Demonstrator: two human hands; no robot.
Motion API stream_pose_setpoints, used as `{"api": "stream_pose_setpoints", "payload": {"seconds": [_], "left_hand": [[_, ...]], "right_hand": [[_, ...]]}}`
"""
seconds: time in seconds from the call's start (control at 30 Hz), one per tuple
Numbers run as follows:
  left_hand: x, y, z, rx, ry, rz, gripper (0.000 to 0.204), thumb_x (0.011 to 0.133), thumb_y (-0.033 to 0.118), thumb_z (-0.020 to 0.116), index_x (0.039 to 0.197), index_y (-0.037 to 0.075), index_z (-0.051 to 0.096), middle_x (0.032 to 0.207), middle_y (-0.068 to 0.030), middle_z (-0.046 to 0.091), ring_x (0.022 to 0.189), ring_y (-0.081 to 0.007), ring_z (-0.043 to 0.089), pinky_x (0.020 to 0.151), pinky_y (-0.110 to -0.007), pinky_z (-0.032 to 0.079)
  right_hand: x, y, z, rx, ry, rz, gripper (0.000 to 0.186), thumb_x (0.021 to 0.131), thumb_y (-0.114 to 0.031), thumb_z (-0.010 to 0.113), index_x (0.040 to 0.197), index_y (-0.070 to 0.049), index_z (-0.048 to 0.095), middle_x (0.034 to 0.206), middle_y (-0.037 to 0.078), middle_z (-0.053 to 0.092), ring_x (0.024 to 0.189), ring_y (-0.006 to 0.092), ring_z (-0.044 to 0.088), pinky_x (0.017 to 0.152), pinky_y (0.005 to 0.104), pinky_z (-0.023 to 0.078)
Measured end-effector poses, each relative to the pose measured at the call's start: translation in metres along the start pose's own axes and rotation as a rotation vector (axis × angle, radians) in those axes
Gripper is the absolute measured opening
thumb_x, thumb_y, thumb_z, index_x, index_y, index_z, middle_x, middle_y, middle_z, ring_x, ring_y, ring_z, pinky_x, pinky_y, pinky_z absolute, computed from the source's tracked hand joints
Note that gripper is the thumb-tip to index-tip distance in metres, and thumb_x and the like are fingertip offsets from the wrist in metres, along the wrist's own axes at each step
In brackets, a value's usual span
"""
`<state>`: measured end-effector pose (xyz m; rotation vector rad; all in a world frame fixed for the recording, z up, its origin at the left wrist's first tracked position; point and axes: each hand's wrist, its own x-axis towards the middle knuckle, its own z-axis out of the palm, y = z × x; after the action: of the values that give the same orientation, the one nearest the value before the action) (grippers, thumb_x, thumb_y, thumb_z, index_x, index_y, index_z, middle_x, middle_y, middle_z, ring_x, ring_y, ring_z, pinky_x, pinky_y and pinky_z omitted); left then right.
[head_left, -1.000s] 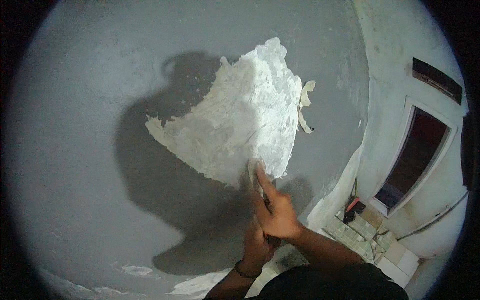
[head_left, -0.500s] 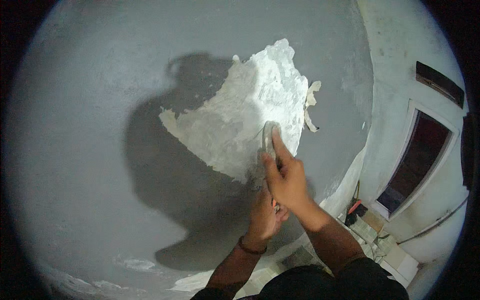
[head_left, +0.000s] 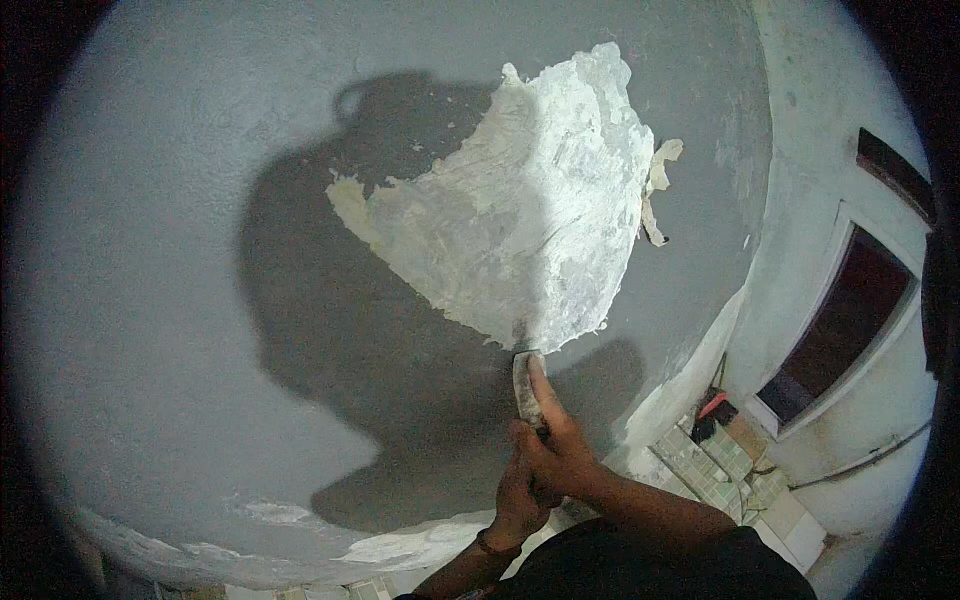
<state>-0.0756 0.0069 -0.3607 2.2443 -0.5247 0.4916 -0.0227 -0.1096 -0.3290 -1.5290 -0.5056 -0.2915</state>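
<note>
A rough white patch (head_left: 570, 190) with ragged edges stands out on the grey wall (head_left: 150, 300) in front of me. At its bottom tip is a narrow, plaster-smeared scraper (head_left: 524, 384), its end at the patch's lower edge. My right hand (head_left: 560, 445) is closed on it, index finger stretched along its side. Just below, my left hand (head_left: 518, 495), with a band on the wrist, is closed round the tool's lower part; the grip there is mostly hidden by the right hand.
A loose peeling flake (head_left: 657, 190) clings to the wall right of the patch. My shadow falls across the wall's middle. Far right are a white-framed dark opening (head_left: 835, 325), a broom (head_left: 712, 415) and floor tiles (head_left: 700, 465). Whitish streaks (head_left: 410, 548) run along the wall's bottom.
Both hands and the scraper have come down, from inside the white patch to its lower tip. My hands are now closer together, and the view has shifted slightly.
</note>
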Motion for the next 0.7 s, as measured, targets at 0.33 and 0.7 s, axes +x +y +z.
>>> {"api": "stream_pose_setpoints", "payload": {"seconds": [0.33, 0.7], "left_hand": [[-0.008, 0.002, -0.024, 0.029, -0.383, -0.424, 0.040, 0.084, 0.013, 0.064, 0.121, 0.002, 0.055, 0.103, -0.0116, 0.062, 0.080, -0.0296, 0.064, 0.069, -0.040, 0.051], [0.010, -0.005, -0.026, 0.076, -0.258, -0.101, 0.049, 0.088, 0.017, 0.067, 0.130, 0.000, 0.049, 0.115, -0.0182, 0.062, 0.105, -0.0345, 0.063, 0.088, -0.044, 0.048]], "right_hand": [[-0.004, -0.004, 0.010, 0.079, -0.056, 0.220, 0.074, 0.098, -0.015, 0.052, 0.158, -0.009, 0.009, 0.131, 0.030, 0.057, 0.100, 0.0312, 0.066, 0.085, 0.0379, 0.051], [0.010, -0.009, 0.008, 0.033, 0.035, 0.067, 0.073, 0.099, -0.014, 0.049, 0.158, -0.008, 0.006, 0.115, 0.036, 0.062, 0.090, 0.0453, 0.069, 0.076, 0.0437, 0.054]]}}
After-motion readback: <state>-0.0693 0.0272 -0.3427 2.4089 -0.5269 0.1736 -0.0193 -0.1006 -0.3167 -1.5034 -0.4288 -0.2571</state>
